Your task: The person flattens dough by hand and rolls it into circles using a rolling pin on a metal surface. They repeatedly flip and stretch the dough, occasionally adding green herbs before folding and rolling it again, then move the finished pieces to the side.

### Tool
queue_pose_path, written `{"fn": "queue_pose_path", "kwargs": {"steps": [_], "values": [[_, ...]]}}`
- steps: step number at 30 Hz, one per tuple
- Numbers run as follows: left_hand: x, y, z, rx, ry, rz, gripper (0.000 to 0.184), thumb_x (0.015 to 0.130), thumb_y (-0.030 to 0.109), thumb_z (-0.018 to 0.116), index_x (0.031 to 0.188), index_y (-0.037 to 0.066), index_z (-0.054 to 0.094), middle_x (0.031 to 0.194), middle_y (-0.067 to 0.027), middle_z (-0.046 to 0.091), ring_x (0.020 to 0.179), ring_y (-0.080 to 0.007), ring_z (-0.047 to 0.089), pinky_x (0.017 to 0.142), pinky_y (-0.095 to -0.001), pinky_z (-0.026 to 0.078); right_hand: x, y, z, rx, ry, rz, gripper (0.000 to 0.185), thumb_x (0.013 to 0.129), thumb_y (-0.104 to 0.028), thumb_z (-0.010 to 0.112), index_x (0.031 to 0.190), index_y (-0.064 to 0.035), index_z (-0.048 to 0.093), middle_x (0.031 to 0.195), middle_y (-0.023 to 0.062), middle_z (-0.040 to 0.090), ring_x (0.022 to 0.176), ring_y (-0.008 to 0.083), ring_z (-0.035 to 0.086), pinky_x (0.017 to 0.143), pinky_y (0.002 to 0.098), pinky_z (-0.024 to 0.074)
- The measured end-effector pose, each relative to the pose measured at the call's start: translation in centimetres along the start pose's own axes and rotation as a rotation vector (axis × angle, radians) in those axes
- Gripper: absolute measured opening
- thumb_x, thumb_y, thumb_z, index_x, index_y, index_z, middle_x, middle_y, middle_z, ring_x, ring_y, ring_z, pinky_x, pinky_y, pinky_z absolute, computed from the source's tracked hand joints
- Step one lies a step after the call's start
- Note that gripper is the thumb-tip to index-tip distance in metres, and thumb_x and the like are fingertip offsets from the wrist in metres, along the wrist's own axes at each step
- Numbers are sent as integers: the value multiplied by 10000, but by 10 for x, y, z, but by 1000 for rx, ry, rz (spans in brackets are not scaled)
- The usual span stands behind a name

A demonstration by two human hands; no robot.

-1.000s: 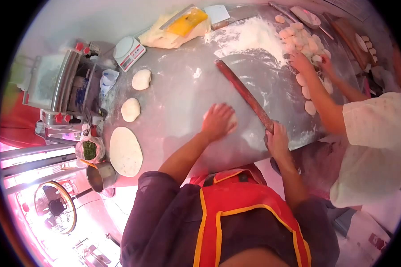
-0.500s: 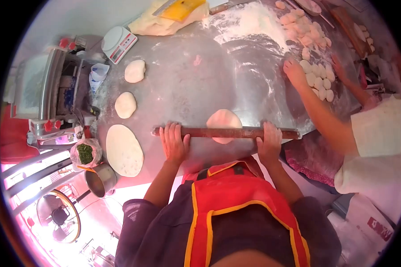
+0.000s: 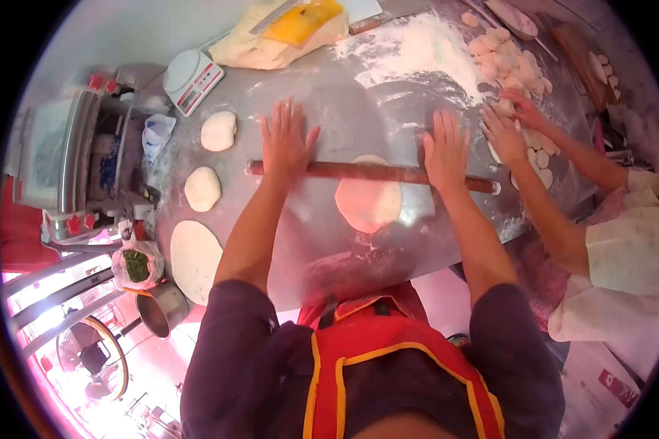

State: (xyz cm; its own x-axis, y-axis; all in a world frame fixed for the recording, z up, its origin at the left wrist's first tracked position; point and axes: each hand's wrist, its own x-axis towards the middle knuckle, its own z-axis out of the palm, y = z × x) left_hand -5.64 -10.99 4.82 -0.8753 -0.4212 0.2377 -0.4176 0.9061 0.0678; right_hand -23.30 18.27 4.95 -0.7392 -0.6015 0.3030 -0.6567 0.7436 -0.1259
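Note:
A brown wooden rolling pin (image 3: 366,170) lies across a flattened round of dough (image 3: 368,203) on the metal table. My left hand (image 3: 285,140) rests on the pin's left part, palm down with fingers stretched forward past it. On the right part lies my right hand (image 3: 447,152), equally flat, its fingers extended and slightly blurred. Most of the dough round shows on my side of the pin, with a small part beyond it. To the left sit two thick dough pieces (image 3: 219,131) and a large, thin dough sheet (image 3: 195,261).
A co-worker's hands (image 3: 507,134) handle small dough pieces at the right. Loose flour (image 3: 417,55) covers the back. A kitchen scale (image 3: 192,82), bagged dough (image 3: 282,40), a machine (image 3: 69,157) and a bowl of chopped greens (image 3: 135,265) stand at the back and left.
Both my hands and the rolling pin have moved forward, away from my body. My fingers have straightened. More of the dough round shows on my side, and the co-worker's hands have come together.

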Motion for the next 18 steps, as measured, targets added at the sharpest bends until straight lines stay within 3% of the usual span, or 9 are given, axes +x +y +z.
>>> {"fn": "queue_pose_path", "kwargs": {"steps": [4, 5, 6, 9, 12, 14, 15, 16, 18], "values": [[-137, 9, -34, -143, -177, -30, 749, 911, 438, 584, 1462, -32, 393, 1548, -220, 362, 1466, -370, 281, 1198, -553, 159, -129, -17, -37, 132, -204, -38, 653, 951, -313, 559, 1492, -10, 354, 1536, 188, 384, 1438, 363, 327, 1175, 554, 222], [-183, 14, -38, -265, -76, -29, 763, 886, 406, 624, 1464, -33, 388, 1544, -229, 358, 1469, -382, 269, 1197, -557, 162, -165, -19, -52, 154, -235, -61, 667, 939, -305, 568, 1492, -4, 350, 1536, 193, 382, 1433, 377, 330, 1172, 563, 222], [-223, 20, -49, -275, -136, -50, 773, 864, 385, 656, 1459, -34, 395, 1519, -233, 391, 1459, -385, 292, 1196, -563, 164, -200, -21, -67, 178, -266, -83, 681, 927, -298, 577, 1493, 2, 345, 1536, 198, 381, 1428, 392, 334, 1168, 571, 222], [-267, 34, -71, -302, -278, -155, 771, 857, 399, 660, 1445, -36, 414, 1492, -227, 429, 1451, -388, 308, 1196, -569, 162, -229, -21, -76, 177, -276, -133, 687, 917, -289, 587, 1490, 8, 351, 1534, 200, 385, 1418, 416, 339, 1152, 593, 229], [-197, 26, -52, -259, -241, -172, 723, 886, 395, 635, 1437, -26, 431, 1487, -202, 449, 1451, -365, 315, 1191, -571, 170, -173, -17, -46, 150, -127, -160, 661, 923, -282, 590, 1477, 9, 377, 1512, 198, 415, 1415, 396, 348, 1142, 579, 251], [-138, 9, -28, -136, -109, -56, 671, 928, 393, 586, 1436, -20, 436, 1507, -180, 438, 1460, -335, 306, 1184, -566, 182, -101, -24, -40, 34, -77, -175, 567, 968, -270, 539, 1449, 8, 430, 1472, 204, 469, 1348, 365, 443, 1137, 529, 285], [-103, 8, -23, -112, -99, -98, 652, 963, 410, 535, 1456, 0, 424, 1525, -165, 424, 1460, -311, 314, 1186, -561, 176, -85, -20, -33, 0, -96, -148, 559, 970, -273, 537, 1444, 8, 438, 1469, 210, 470, 1342, 373, 448, 1136, 527, 287], [-81, 7, -21, -83, -9, -110, 618, 972, 419, 482, 1421, -5, 456, 1507, -182, 441, 1428, -343, 355, 1173, -565, 212, -67, -17, -25, -26, -108, -130, 553, 973, -276, 534, 1439, 8, 447, 1466, 217, 471, 1335, 381, 453, 1135, 525, 289], [-102, 7, -11, -176, -85, -105, 611, 951, 398, 532, 1410, 0, 470, 1491, -217, 446, 1408, -353, 388, 1165, -569, 232, -69, -15, -21, 30, -104, -171, 524, 969, -286, 542, 1393, 19, 495, 1429, 235, 502, 1321, 385, 471, 1122, 518, 311]]}}
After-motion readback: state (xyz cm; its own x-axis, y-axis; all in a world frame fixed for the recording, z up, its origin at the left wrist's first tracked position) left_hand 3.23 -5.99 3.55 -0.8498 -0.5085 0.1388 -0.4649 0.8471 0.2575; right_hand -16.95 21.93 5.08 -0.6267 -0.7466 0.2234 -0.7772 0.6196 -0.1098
